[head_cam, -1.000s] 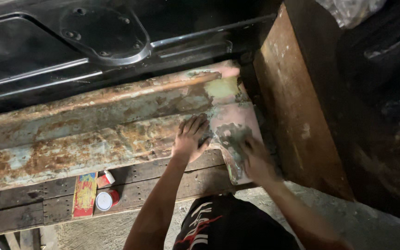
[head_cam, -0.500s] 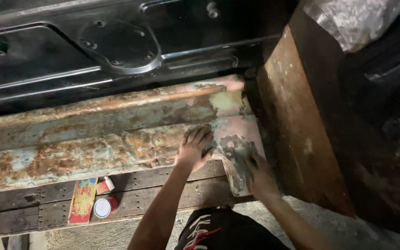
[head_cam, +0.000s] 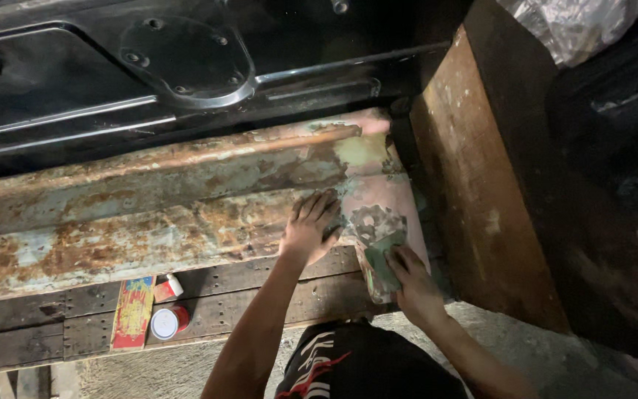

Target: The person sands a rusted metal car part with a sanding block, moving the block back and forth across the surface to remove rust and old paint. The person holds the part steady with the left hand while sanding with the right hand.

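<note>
A long rusty metal sill panel (head_cam: 134,222) with flaking pale paint runs across the view. Its right end carries a pinkish patch of filler (head_cam: 378,203) with a dark mottled spot. My left hand (head_cam: 310,229) lies flat on the panel just left of that patch, fingers spread. My right hand (head_cam: 407,284) grips a small greenish sanding pad (head_cam: 382,255) pressed against the lower part of the patch.
Black sheet metal with a bolted round plate (head_cam: 186,59) lies above the panel. A rusty brown upright panel (head_cam: 481,185) stands at the right. Dark wooden planks (head_cam: 260,295) below hold a small round tin (head_cam: 165,323), a tube and a red-yellow packet (head_cam: 133,312).
Both hands have stayed on the right end of the panel; my right hand with the pad has shifted slightly on the patch. The camera view has drifted a little.
</note>
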